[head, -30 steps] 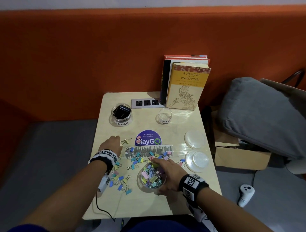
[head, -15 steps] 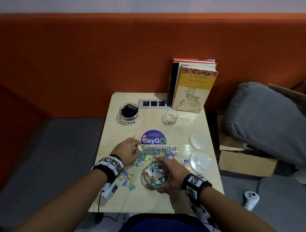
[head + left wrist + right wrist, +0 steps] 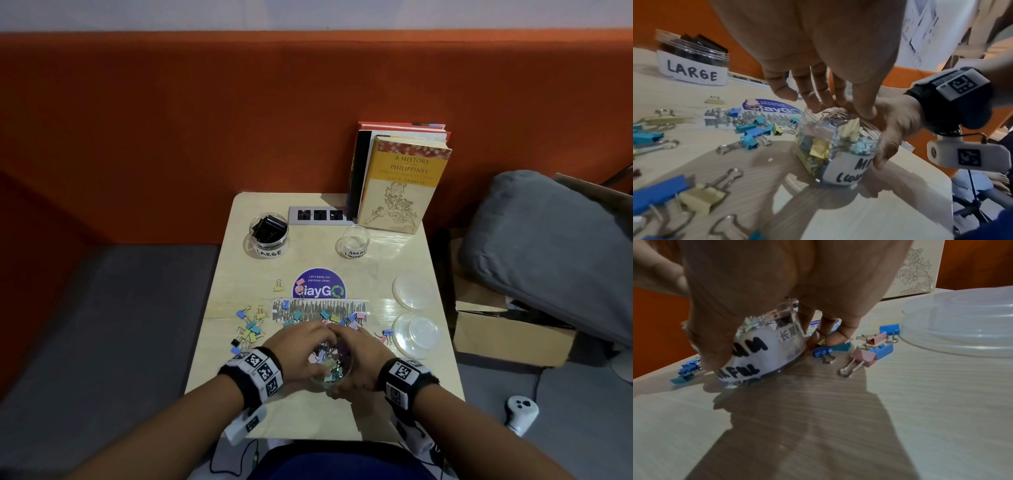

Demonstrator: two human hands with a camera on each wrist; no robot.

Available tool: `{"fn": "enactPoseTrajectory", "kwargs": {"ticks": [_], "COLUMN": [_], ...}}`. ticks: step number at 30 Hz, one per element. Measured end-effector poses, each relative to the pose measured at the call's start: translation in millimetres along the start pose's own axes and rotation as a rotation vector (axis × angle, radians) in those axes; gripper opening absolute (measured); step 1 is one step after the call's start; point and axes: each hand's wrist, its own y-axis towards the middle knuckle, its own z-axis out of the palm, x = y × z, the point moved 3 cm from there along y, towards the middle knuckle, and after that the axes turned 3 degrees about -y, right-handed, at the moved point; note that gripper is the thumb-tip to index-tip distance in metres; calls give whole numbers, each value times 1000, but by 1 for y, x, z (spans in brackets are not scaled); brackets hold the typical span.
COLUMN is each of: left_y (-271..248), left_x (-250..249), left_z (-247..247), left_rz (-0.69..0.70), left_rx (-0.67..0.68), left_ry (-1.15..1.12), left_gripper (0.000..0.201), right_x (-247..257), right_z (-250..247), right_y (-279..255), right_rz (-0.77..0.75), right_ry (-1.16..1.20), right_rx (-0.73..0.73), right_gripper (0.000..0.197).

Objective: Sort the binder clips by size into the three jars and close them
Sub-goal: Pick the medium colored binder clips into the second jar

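Observation:
The clear medium jar (image 3: 330,375) (image 3: 838,146) (image 3: 764,350), part full of coloured binder clips, stands near the table's front edge. My right hand (image 3: 359,356) (image 3: 894,126) (image 3: 760,296) grips its side. Above the jar mouth, my left hand (image 3: 301,346) (image 3: 838,108) points straight fingers down at the rim; a pink clip (image 3: 818,129) lies just below them, its wire handle at a fingertip. Loose coloured clips (image 3: 250,329) (image 3: 750,129) (image 3: 865,353) lie around the jar. The large jar (image 3: 269,233) (image 3: 692,65) holds black clips. At the back stands the small jar (image 3: 356,241), and I see nothing in it.
Two clear lids (image 3: 412,293) (image 3: 416,334) (image 3: 962,327) lie at the table's right edge. Books (image 3: 400,181) and a power strip (image 3: 318,216) stand at the back. A round sticker (image 3: 318,284) marks the middle. A cardboard box (image 3: 507,329) and a grey cushion (image 3: 555,246) sit off to the right.
My left hand has moved from the loose clips left of the sticker to above the medium jar's mouth. The right hand has stayed on the jar.

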Motion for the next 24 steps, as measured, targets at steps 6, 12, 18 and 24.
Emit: {"fn": "enactPoseTrajectory", "kwargs": {"ticks": [6, 12, 18, 24], "left_y": [4, 5, -2, -1], "left_x": [-2, -7, 21, 14], "left_z": [13, 10, -4, 16], "left_rz": [31, 11, -117, -178], "left_rx": [-45, -157, -225, -97], "left_ry": [187, 104, 9, 116], "left_gripper": [16, 19, 32, 64], "right_x": [-2, -2, -5, -6], "right_z": [0, 1, 3, 5], "right_y": [1, 3, 3, 4], "right_rz": [0, -12, -4, 2], "right_ry": [12, 0, 5, 8], "right_rx": [3, 4, 7, 0], "right_gripper": [126, 120, 128, 127]}}
